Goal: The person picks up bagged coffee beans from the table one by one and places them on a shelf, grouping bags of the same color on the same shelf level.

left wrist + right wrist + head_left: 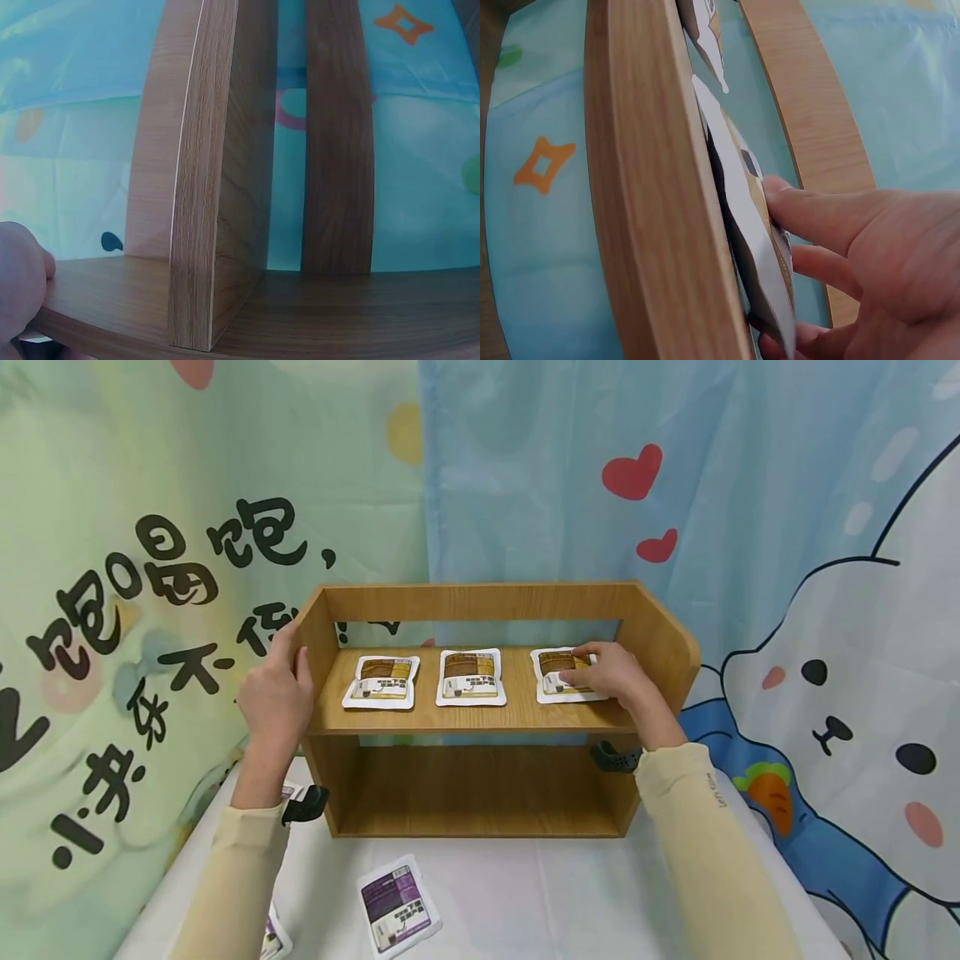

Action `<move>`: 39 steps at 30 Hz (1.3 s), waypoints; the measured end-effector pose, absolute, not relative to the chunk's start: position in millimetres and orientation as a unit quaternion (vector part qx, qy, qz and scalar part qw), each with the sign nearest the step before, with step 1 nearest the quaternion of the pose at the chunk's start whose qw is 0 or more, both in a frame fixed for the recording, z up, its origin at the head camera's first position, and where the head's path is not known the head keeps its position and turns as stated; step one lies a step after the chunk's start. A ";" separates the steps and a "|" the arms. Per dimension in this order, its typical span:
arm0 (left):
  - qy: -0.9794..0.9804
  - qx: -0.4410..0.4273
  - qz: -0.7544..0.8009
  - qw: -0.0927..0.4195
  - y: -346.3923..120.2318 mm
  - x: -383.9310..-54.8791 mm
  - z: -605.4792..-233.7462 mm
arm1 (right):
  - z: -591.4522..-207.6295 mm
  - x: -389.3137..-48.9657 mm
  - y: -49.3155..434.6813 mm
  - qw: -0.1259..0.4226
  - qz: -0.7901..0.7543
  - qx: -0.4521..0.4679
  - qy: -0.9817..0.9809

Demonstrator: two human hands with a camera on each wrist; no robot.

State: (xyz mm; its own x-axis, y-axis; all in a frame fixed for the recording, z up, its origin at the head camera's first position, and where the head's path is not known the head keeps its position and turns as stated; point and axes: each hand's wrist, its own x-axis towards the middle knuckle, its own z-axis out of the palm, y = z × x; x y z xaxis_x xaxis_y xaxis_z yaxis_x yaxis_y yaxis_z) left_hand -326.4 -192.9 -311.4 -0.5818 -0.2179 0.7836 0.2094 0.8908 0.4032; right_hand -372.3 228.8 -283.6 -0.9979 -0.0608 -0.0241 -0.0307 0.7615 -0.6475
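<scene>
A small two-tier wooden shelf point(480, 720) stands on a white-covered table. My left hand point(276, 697) grips its left side panel; part of that hand shows at the edge of the left wrist view. Three white packets with brown-and-gold labels lie in a row on the upper board: a left packet point(382, 682), a middle packet point(470, 677) and a right packet point(558, 675). My right hand point(611, 672) holds the right packet, thumb on its face and fingers around its far end. In the right wrist view this packet point(742, 202) lies against the board.
On the table before the shelf lies a white packet with a purple label point(399, 906). Another purple-labelled packet point(274, 937) is partly hidden by the left sleeve. A printed curtain point(510, 485) hangs close behind and on both sides.
</scene>
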 end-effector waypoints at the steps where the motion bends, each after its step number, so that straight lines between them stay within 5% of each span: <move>1: -0.858 0.002 -0.234 0.458 -193.0 -326.8 -311.6 | -283.5 -372.0 229.0 0.024 -0.345 -0.024 0.938; 22: -0.854 -0.005 -0.241 0.460 -193.1 -326.7 -310.3 | -281.1 -366.1 233.4 0.010 -0.326 -0.040 0.945; 30: -0.857 0.001 -0.242 0.455 -192.5 -325.9 -311.1 | -262.0 -333.0 223.6 -0.138 -0.210 -0.060 0.966; 39: -0.857 0.004 -0.239 0.457 -192.2 -325.0 -311.6 | -248.5 -308.9 238.5 -0.427 -0.187 -0.125 0.876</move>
